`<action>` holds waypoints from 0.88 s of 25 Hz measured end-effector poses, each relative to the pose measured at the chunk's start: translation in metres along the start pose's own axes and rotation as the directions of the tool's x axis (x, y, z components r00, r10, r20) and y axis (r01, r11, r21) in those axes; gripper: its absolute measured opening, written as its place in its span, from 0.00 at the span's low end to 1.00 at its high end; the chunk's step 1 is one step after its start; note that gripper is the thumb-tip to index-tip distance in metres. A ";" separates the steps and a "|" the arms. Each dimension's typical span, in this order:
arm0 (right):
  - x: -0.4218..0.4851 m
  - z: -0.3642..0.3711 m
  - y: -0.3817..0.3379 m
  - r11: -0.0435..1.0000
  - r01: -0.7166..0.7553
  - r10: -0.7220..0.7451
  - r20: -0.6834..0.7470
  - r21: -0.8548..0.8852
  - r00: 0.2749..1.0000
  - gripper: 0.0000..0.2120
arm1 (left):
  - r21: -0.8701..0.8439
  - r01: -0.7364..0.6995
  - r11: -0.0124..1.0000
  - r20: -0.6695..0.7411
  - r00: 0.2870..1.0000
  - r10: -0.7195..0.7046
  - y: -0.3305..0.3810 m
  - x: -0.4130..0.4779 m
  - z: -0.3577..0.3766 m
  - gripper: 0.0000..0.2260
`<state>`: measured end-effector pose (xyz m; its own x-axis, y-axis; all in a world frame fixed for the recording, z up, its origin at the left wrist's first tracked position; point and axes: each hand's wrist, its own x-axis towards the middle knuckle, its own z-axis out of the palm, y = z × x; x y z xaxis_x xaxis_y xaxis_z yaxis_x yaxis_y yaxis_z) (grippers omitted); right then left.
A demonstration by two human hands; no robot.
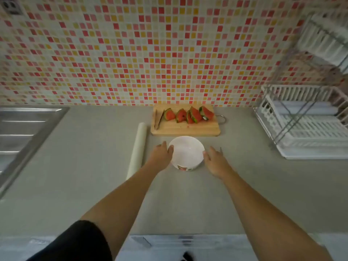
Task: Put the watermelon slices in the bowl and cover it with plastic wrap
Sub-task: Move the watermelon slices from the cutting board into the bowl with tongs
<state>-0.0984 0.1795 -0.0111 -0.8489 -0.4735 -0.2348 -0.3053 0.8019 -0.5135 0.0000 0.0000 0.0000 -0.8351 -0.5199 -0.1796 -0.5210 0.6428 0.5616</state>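
Watermelon slices: a handful of wedges, rind on, propped in a row along the far edge of a wooden cutting board, centre of frame, against the tiled wall. None is in the bowl yet.

Bowl: white, empty, on the grey table just below the board. It sits close to the fruit, probably so each slice has a short way to go.

Left hand lies against the bowl's left side and right hand against its right. The fingers look straight, not curled, and each thumb touches the wall near the rim. I judge they are steadying or squaring the bowl, not lifting it.

Tongs lie at the board's left end, likely for moving the wet slices.

Roll of plastic wrap lies lengthwise left of the bowl, near the left forearm, unopened as far as I can see and handy for the covering step.

Sink at left edge; dish rack at right.
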 end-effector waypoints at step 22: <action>0.048 0.039 0.020 0.905 0.053 -0.020 -0.082 0.422 0.996 0.18 | -0.210 0.103 0.972 -0.132 0.982 -0.132 -0.015 0.040 0.058 0.16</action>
<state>-0.1282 0.1579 -0.0650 -0.8749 -0.4583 -0.1563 -0.1391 0.5472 -0.8254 -0.0357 0.0018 -0.0624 -0.7279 -0.6704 -0.1438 -0.5552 0.4533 0.6974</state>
